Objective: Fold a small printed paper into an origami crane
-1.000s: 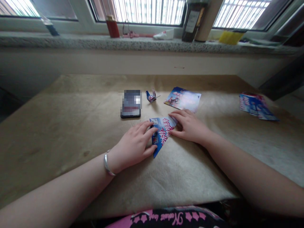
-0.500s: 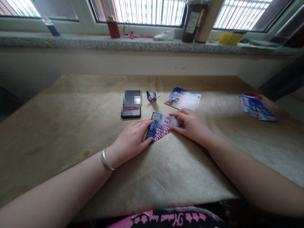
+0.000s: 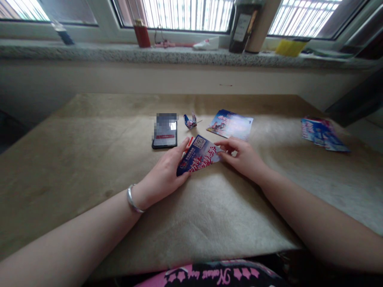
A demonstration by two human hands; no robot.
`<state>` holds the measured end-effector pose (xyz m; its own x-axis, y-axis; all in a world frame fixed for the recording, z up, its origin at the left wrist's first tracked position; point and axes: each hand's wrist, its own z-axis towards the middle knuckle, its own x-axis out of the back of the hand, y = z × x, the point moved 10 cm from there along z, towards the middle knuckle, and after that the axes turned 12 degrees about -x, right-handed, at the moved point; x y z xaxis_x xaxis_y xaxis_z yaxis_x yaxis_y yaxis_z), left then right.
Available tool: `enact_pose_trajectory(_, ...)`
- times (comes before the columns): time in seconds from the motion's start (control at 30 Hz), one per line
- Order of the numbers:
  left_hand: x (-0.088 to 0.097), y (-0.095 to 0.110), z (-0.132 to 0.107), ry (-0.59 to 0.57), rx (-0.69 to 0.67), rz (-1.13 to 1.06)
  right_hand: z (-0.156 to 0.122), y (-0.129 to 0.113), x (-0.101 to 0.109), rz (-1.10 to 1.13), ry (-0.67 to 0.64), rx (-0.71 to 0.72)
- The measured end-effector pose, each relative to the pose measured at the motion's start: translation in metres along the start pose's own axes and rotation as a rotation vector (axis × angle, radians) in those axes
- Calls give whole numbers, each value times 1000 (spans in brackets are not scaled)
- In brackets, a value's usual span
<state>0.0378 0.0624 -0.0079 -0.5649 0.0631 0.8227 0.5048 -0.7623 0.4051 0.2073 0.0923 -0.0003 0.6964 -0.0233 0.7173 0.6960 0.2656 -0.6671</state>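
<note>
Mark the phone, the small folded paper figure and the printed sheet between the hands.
Phone [image 3: 165, 132]: head view, middle of the screen.
Folded paper figure [image 3: 190, 124]: head view, its body.
Printed sheet [image 3: 198, 157]: head view, middle of the upper face.

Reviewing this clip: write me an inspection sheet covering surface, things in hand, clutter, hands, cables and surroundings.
Surface: table with a tan, lightly creased covering.
Things in hand: printed paper, blue with red-and-white lettering and a QR code, tilted.
Clutter: phone, screen partly pixelated; small folded paper figure; printed sheets beyond the right hand; overlapping leaflets farther right.
Hands: left hand holds the paper's left end; right hand pinches its right end.
Cables: nothing clearly seen.
Surroundings: speckled windowsill bearing a red container, dark jar and yellow item; windows behind.
</note>
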Motion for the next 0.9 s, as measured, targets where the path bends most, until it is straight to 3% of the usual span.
enact_pose_trajectory(0.13, 11, -1, 1, 62, 15, 140, -2, -4, -1, 21, -16, 50)
enact_pose_trajectory(0.3, 12, 9, 5, 9, -66, 228, -10, -22, -6, -77, -61, 249)
enact_pose_trajectory(0.6, 1, 18, 5, -33, -218, 136, -24, -36, -21, -82, -306, 428)
enact_pose_trajectory(0.9, -7, 37, 4, -177, -310, 155, -27, -37, -29, -222, -336, 473)
